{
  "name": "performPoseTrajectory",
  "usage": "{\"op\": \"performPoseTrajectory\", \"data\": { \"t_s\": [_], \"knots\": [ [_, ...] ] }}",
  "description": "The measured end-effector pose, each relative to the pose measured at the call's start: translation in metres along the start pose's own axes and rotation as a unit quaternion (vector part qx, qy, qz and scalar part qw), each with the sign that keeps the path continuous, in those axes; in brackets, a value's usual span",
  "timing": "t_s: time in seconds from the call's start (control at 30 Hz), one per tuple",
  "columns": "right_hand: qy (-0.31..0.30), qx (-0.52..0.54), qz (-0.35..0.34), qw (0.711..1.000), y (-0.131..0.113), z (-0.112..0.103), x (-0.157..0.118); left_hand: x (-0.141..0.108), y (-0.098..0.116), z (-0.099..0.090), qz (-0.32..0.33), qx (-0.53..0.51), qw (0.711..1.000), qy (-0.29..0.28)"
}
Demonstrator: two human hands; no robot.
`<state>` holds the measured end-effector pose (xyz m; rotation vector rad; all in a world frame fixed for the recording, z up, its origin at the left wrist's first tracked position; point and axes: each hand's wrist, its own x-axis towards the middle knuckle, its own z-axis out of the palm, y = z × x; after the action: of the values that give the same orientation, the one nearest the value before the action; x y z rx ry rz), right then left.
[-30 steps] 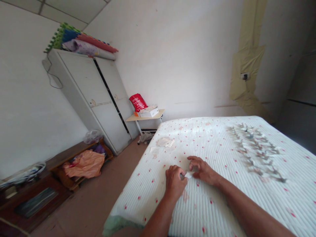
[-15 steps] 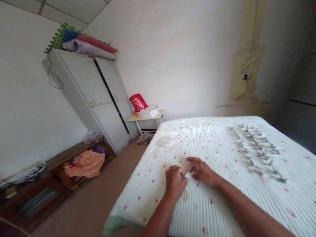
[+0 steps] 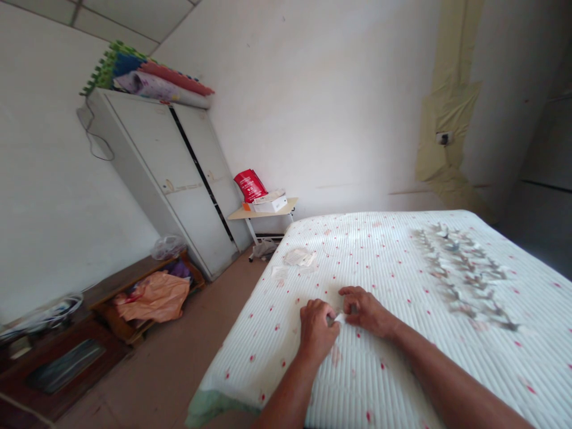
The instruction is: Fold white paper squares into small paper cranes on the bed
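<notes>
Both hands meet over the quilted bed cover [image 3: 393, 381], around a small folded piece of white paper [image 3: 340, 318]. My left hand [image 3: 318, 326] has its fingers curled and pinches the paper's left side. From the right, my right hand [image 3: 369, 313] holds the paper's other side near the thumb, with its index finger bent above. The fingers hide much of the paper. Several small folded paper figures, crane-like in shape [image 3: 467, 274], stand in rows to the right. Beyond my left hand lie flat printed paper sheets [image 3: 299, 257].
A grey metal cabinet [image 3: 147, 155] stands at the back left, with rolled mats [image 3: 165, 89] on top. Beside it, a small table [image 3: 239, 213] bears a red bag [image 3: 250, 185] and a white box [image 3: 270, 204]. A low wooden bench [image 3: 111, 277] runs along the left wall.
The right hand's fingers have shifted slightly at the paper, and a little less of the paper shows. The left hand stays almost in place.
</notes>
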<state>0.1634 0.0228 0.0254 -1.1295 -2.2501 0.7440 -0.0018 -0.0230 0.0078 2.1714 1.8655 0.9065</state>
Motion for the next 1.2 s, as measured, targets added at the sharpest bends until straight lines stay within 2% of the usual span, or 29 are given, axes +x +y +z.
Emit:
{"op": "performPoseTrajectory", "data": {
  "t_s": [0.3, 0.43, 0.5, 0.6, 0.87, 0.97, 1.2],
  "knots": [
    [0.018, 0.048, -0.009, 0.999, 0.009, 0.003, 0.003, -0.001, 0.004, -0.004, 0.03, -0.006, 1.0, 0.006],
    [0.028, 0.094, -0.038, 0.994, 0.014, 0.005, 0.004, 0.0, 0.003, -0.004, 0.036, -0.04, 0.998, 0.021],
    [0.017, 0.13, -0.05, 0.99, 0.015, 0.006, 0.004, 0.0, 0.001, -0.003, 0.036, -0.074, 0.996, 0.033],
    [-0.016, 0.186, -0.032, 0.982, 0.014, 0.008, 0.005, 0.001, -0.002, -0.001, 0.039, -0.127, 0.99, 0.044],
    [-0.008, 0.234, -0.027, 0.972, 0.007, 0.008, 0.004, 0.002, -0.005, -0.004, -0.03, -0.171, 0.984, 0.036],
    [-0.012, 0.246, -0.009, 0.969, 0.008, 0.009, 0.004, 0.001, -0.007, -0.002, -0.035, -0.186, 0.981, 0.029],
    [-0.024, 0.199, -0.006, 0.98, 0.006, 0.01, 0.003, 0.001, -0.009, 0.001, -0.046, -0.216, 0.975, 0.02]
  ]
}}
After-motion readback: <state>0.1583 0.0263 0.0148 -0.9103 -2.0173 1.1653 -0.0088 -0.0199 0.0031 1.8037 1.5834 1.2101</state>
